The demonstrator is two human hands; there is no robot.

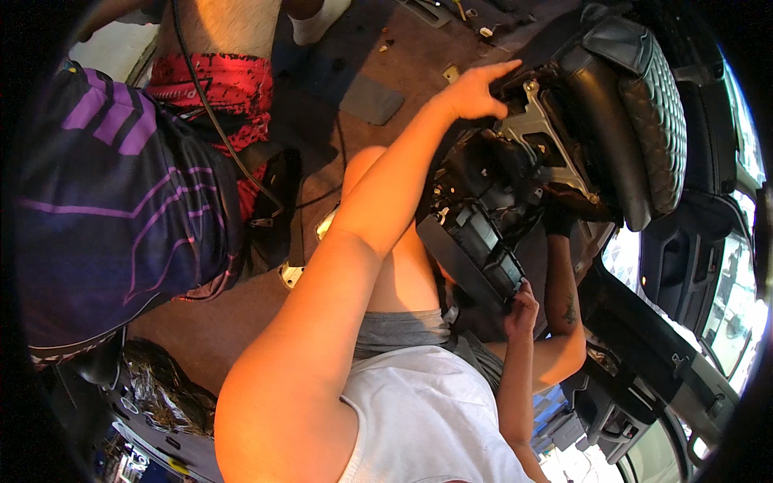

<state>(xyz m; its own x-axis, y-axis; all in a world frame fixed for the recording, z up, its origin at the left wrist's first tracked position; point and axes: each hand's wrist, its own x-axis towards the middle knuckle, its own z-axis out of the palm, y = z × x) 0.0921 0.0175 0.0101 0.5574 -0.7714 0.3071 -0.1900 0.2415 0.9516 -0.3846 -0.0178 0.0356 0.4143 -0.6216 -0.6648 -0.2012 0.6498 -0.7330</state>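
Note:
My left hand (pixel 475 88) rests on the edge of a detached black quilted vehicle seat (pixel 620 121), its fingers spread beside a silver metal bracket (pixel 539 137). The seat is tipped over, showing dark mechanisms (pixel 483 173) underneath. My right hand (pixel 522 310), lower down, grips the end of a long black plastic piece (pixel 463 262) with a slotted inner face, attached to or lying against the seat base; I cannot tell which. My bare legs and grey shorts are below the seat, and my left forearm crosses over one leg.
A co-worker in a purple-striped dark jersey (pixel 121 217) and red shorts is close on my left, with a black cable (pixel 217 137) hanging alongside. Brown floor (pixel 411 48) has metal mounts and small parts. Vehicle door and window frames (pixel 700 306) line the right. A plastic-wrapped item (pixel 165 386) sits lower left.

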